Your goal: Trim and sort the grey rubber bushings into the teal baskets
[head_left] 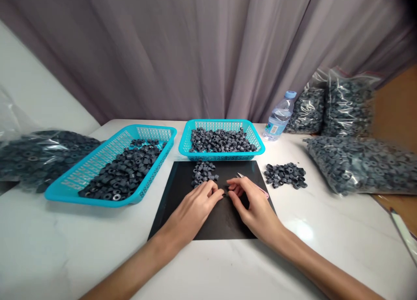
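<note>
Both of my hands meet over a black mat (215, 226). My left hand (197, 204) is closed in a pinch, with a small dark piece at its thumb and fingertip; the piece is too small to make out fully. My right hand (252, 202) is just across from it, fingers curled, with a gap between thumb and index finger. Nothing is clearly held there. Beneath the right hand lies a tool with a pink handle (265, 193) and pointed metal tip, partly hidden. A small pile of dark grey rings (203, 173) sits on the mat beyond my left hand.
Blue baskets with dark rings stand behind (222, 157) and to the left (94, 201). Another ring pile (285, 175) lies right of the mat. A water bottle (279, 117) and filled plastic bags (348, 104) are at right, another bag (48, 156) at left.
</note>
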Demonstrator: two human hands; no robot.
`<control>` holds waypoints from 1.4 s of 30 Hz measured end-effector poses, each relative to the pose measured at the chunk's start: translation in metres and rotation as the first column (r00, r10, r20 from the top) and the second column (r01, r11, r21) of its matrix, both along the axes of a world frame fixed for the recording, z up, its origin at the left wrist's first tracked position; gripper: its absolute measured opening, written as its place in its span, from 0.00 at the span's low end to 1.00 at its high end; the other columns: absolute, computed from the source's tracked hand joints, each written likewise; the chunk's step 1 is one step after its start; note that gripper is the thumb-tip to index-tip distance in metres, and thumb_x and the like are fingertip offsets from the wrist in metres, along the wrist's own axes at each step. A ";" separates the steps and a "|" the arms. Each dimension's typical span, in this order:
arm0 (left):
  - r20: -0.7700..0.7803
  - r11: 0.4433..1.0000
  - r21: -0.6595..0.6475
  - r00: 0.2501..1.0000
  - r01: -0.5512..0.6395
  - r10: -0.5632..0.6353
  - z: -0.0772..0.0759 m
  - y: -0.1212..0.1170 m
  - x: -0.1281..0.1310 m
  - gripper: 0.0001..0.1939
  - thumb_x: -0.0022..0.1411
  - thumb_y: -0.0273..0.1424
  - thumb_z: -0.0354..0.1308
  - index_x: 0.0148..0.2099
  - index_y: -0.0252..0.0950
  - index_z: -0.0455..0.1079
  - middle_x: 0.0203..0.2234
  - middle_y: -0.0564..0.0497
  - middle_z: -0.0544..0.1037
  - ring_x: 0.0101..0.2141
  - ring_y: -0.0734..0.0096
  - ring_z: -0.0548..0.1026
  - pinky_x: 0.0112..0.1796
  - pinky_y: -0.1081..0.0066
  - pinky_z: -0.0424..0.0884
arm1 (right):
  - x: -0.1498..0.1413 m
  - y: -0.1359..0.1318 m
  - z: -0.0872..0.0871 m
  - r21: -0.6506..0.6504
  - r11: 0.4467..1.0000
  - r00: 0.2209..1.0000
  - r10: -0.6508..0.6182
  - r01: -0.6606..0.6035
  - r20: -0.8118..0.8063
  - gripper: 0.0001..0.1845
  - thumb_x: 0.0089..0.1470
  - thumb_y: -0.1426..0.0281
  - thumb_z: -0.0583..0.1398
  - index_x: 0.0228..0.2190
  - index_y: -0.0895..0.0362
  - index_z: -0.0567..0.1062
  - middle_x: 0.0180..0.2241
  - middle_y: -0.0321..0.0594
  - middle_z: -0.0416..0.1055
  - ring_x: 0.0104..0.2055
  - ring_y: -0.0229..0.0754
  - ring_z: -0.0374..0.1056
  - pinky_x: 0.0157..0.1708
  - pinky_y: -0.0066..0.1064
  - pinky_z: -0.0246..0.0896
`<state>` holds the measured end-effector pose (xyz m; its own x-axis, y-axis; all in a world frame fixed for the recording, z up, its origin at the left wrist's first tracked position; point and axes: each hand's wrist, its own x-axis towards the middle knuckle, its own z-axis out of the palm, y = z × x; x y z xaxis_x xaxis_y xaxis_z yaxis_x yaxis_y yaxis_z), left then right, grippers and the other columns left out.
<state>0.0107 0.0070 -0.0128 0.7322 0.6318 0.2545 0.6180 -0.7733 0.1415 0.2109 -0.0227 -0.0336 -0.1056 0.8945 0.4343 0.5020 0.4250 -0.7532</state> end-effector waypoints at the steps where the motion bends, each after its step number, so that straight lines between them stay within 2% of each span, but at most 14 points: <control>1: 0.021 1.000 -0.012 1.000 0.008 -0.008 -0.001 0.000 -0.001 0.14 0.73 0.22 0.47 0.55 0.37 0.69 0.44 0.47 0.73 0.46 0.63 0.77 0.49 0.62 0.76 | 0.000 0.000 0.000 0.001 1.000 1.000 0.001 -0.001 0.001 0.09 0.66 0.73 0.56 0.47 0.54 0.70 0.38 0.40 0.70 0.39 0.43 0.69 0.42 0.35 0.67; 5: 0.105 0.999 -0.041 0.994 0.020 -0.015 0.011 -0.001 -0.009 0.17 0.74 0.22 0.42 0.54 0.40 0.70 0.44 0.49 0.74 0.46 0.66 0.78 0.51 0.64 0.76 | 0.001 0.001 -0.001 -0.015 1.000 1.000 0.000 0.000 -0.020 0.08 0.66 0.73 0.55 0.47 0.54 0.70 0.38 0.40 0.70 0.39 0.42 0.69 0.42 0.35 0.67; 9: 0.259 0.990 0.091 0.962 -0.109 0.082 0.050 0.005 -0.040 0.15 0.76 0.28 0.44 0.53 0.42 0.71 0.45 0.51 0.75 0.46 0.68 0.77 0.53 0.67 0.73 | 0.002 0.004 0.001 -0.070 0.997 1.000 0.020 -0.019 0.007 0.10 0.66 0.72 0.56 0.48 0.54 0.70 0.39 0.40 0.69 0.39 0.42 0.69 0.42 0.36 0.67; 11: 0.367 0.928 0.169 0.895 -0.332 0.253 0.070 0.008 -0.065 0.09 0.73 0.32 0.52 0.49 0.41 0.73 0.41 0.53 0.74 0.39 0.69 0.76 0.48 0.67 0.73 | 0.003 0.006 0.004 -0.098 0.994 0.996 0.055 -0.048 0.069 0.12 0.66 0.72 0.56 0.50 0.53 0.70 0.42 0.42 0.69 0.40 0.43 0.69 0.44 0.37 0.68; 14: 0.371 0.767 0.191 0.768 -0.613 0.522 0.090 0.009 -0.106 0.07 0.70 0.34 0.57 0.47 0.40 0.74 0.37 0.55 0.73 0.32 0.73 0.72 0.38 0.71 0.70 | 0.002 0.011 0.010 -0.134 0.987 0.982 0.113 -0.093 0.152 0.16 0.66 0.71 0.56 0.55 0.52 0.68 0.47 0.44 0.66 0.43 0.43 0.69 0.48 0.40 0.68; 16: 0.331 0.677 0.214 0.705 -0.704 0.628 0.093 0.008 -0.127 0.08 0.68 0.34 0.59 0.48 0.42 0.74 0.39 0.56 0.74 0.31 0.73 0.72 0.34 0.73 0.67 | -0.001 0.018 0.013 -0.144 0.983 0.973 0.142 -0.117 0.182 0.18 0.67 0.71 0.56 0.57 0.52 0.66 0.49 0.45 0.65 0.43 0.43 0.69 0.49 0.40 0.69; 18: 0.306 0.633 0.244 0.678 -0.734 0.668 0.090 0.006 -0.137 0.10 0.68 0.36 0.60 0.50 0.43 0.74 0.42 0.55 0.74 0.34 0.70 0.74 0.33 0.72 0.67 | -0.004 0.026 0.014 -0.125 0.981 0.964 0.170 -0.147 0.203 0.19 0.67 0.71 0.56 0.57 0.52 0.66 0.50 0.46 0.64 0.44 0.43 0.69 0.50 0.40 0.69; 20: 0.317 0.653 0.272 0.707 -0.707 0.633 0.085 0.003 -0.133 0.12 0.69 0.37 0.58 0.52 0.43 0.72 0.44 0.53 0.74 0.36 0.67 0.75 0.37 0.69 0.69 | -0.008 0.034 0.012 -0.085 0.981 0.956 0.189 -0.174 0.224 0.17 0.67 0.72 0.55 0.56 0.52 0.67 0.51 0.47 0.63 0.46 0.44 0.70 0.51 0.41 0.69; 24: 0.290 0.873 0.292 0.906 -0.391 0.309 0.067 -0.003 -0.093 0.08 0.73 0.33 0.53 0.51 0.39 0.70 0.41 0.50 0.75 0.39 0.65 0.76 0.48 0.63 0.70 | -0.012 0.045 0.005 -0.024 0.984 0.956 0.179 -0.179 0.232 0.11 0.67 0.72 0.56 0.50 0.52 0.71 0.47 0.45 0.66 0.45 0.45 0.70 0.49 0.40 0.69; 27: 0.153 0.946 0.238 0.971 -0.218 0.185 0.049 -0.002 -0.057 0.03 0.71 0.30 0.57 0.45 0.39 0.71 0.37 0.52 0.78 0.39 0.64 0.77 0.46 0.62 0.69 | -0.013 0.047 0.000 0.000 0.988 0.968 0.154 -0.157 0.199 0.06 0.67 0.72 0.57 0.44 0.52 0.71 0.44 0.43 0.67 0.42 0.44 0.70 0.45 0.38 0.69; 31: 0.070 0.969 0.150 0.980 -0.197 0.189 0.031 0.004 -0.034 0.06 0.67 0.34 0.62 0.42 0.37 0.71 0.35 0.51 0.76 0.37 0.61 0.76 0.41 0.60 0.70 | -0.012 0.047 -0.001 0.009 0.990 0.977 0.139 -0.142 0.160 0.04 0.67 0.73 0.56 0.40 0.53 0.71 0.41 0.41 0.68 0.38 0.43 0.68 0.40 0.36 0.68; 35: 0.202 0.973 0.105 0.962 -0.207 0.183 0.022 0.002 -0.032 0.07 0.67 0.35 0.62 0.41 0.37 0.71 0.31 0.53 0.74 0.33 0.65 0.75 0.38 0.63 0.71 | -0.012 0.040 0.004 0.018 0.985 0.983 0.170 -0.171 0.071 0.04 0.67 0.72 0.57 0.41 0.53 0.72 0.41 0.41 0.68 0.35 0.40 0.66 0.37 0.34 0.66; 39: 0.412 0.966 -0.151 0.876 -0.208 0.253 0.017 -0.007 -0.027 0.11 0.66 0.37 0.63 0.49 0.40 0.71 0.37 0.53 0.75 0.37 0.68 0.76 0.39 0.69 0.73 | -0.017 0.026 0.013 0.003 0.966 0.965 0.257 -0.257 -0.060 0.04 0.67 0.69 0.58 0.42 0.53 0.74 0.39 0.40 0.69 0.34 0.39 0.64 0.36 0.33 0.65; 42: 0.501 0.931 -0.332 0.809 -0.148 0.307 0.015 -0.009 -0.022 0.07 0.68 0.35 0.62 0.47 0.42 0.73 0.37 0.54 0.77 0.35 0.72 0.76 0.38 0.72 0.73 | -0.021 0.019 0.016 0.000 0.948 0.941 0.316 -0.318 -0.119 0.04 0.67 0.69 0.58 0.41 0.53 0.74 0.40 0.40 0.69 0.35 0.39 0.65 0.36 0.32 0.65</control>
